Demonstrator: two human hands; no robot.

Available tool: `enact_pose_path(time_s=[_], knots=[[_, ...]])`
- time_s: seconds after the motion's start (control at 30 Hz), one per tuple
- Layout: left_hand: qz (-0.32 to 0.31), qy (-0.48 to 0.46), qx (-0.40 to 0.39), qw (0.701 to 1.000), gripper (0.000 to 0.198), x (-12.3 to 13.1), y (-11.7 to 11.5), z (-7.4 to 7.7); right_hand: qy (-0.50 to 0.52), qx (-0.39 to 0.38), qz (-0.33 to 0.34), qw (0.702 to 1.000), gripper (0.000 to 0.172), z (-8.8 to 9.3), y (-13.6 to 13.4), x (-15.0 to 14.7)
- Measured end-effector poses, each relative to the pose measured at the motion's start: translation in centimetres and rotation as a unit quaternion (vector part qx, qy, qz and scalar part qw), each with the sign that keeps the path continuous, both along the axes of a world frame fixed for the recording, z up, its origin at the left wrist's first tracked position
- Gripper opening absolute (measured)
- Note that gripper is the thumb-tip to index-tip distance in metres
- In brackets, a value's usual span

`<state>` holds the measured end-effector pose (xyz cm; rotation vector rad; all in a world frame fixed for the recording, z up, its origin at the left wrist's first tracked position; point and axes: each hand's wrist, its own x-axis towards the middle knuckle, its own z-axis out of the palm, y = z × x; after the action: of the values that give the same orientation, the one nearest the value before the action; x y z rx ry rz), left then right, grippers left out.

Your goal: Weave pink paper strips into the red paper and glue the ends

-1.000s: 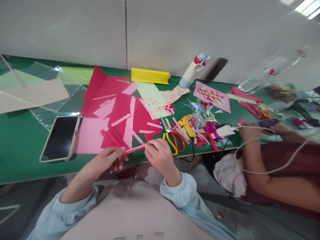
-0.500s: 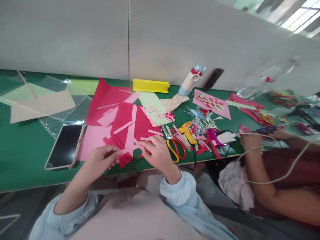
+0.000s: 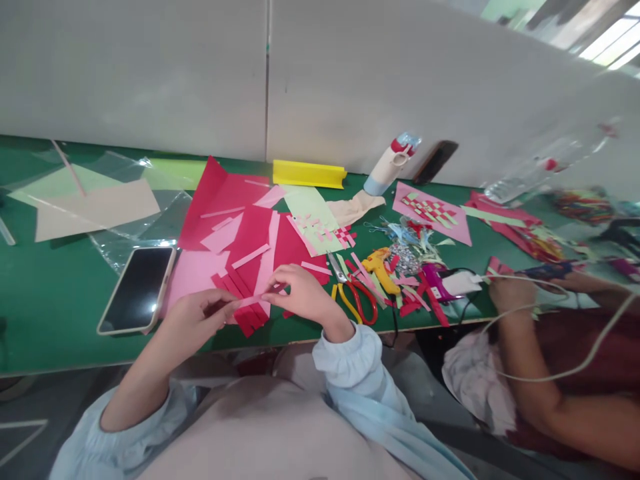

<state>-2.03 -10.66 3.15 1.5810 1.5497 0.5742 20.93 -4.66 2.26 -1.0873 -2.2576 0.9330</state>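
My left hand [image 3: 197, 323] pinches one end of a pink paper strip [image 3: 248, 302] at the table's front edge. The fingers of my right hand [image 3: 300, 293] are closed on the strip's other end. Directly beneath lie red paper strips [image 3: 250, 322], side by side and slit apart. They rest over a pink sheet [image 3: 193, 273] and a larger red sheet [image 3: 250, 230]. Loose pink strips [image 3: 251, 256] lie on the red sheet. Scissors [image 3: 357, 299] with red and yellow handles lie right of my right hand.
A phone [image 3: 137, 290] lies left of my left hand. Farther right are a yellow glue gun [image 3: 381, 269], paper scraps, a white plug with a cable [image 3: 463, 283] and a bottle [image 3: 393, 163]. A co-worker's hand [image 3: 513, 293] works at the right.
My right hand has moved left, closer to my left hand, along the pink strip. The strip now lies lower across the red strips. The whole view has shifted slightly.
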Motion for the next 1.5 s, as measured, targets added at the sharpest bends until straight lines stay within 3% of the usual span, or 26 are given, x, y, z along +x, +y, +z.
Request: enact_pose_path(time_s=[0.17,0.33,0.63,0.93,1.1,1.37,1.5], knots=[[0.099,-0.134,-0.052,0.985,0.044,-0.6,-0.6,-1.3,0.036,-0.159,-0.005,0.987,0.006,-0.3,0.6,-0.1],[0.177,-0.221,-0.084,0.955,0.046,-0.8,-1.9,-2.1,0.046,-0.199,0.004,0.979,0.008,-0.5,0.4,-0.2],[0.161,-0.205,-0.153,0.953,0.048,-0.7,-4.8,-3.4,0.001,-0.232,0.030,0.972,0.007,-1.6,-1.0,-0.6],[0.190,-0.220,-0.131,0.948,0.044,0.0,-6.4,-3.8,0.011,-0.287,0.052,0.957,0.011,-1.9,-1.4,0.9],[0.172,-0.213,-0.127,0.953,0.041,0.5,-6.8,-3.9,-0.031,-0.250,0.043,0.967,0.012,-1.5,-1.5,0.9],[0.195,-0.200,-0.118,0.953,0.041,1.9,-7.1,-4.3,-0.105,-0.173,0.076,0.976,0.010,0.1,-2.2,-1.0],[0.161,-0.168,-0.131,0.964,0.043,2.2,-7.1,-3.8,-0.125,-0.163,0.082,0.975,0.010,-0.1,-2.2,-0.8]])
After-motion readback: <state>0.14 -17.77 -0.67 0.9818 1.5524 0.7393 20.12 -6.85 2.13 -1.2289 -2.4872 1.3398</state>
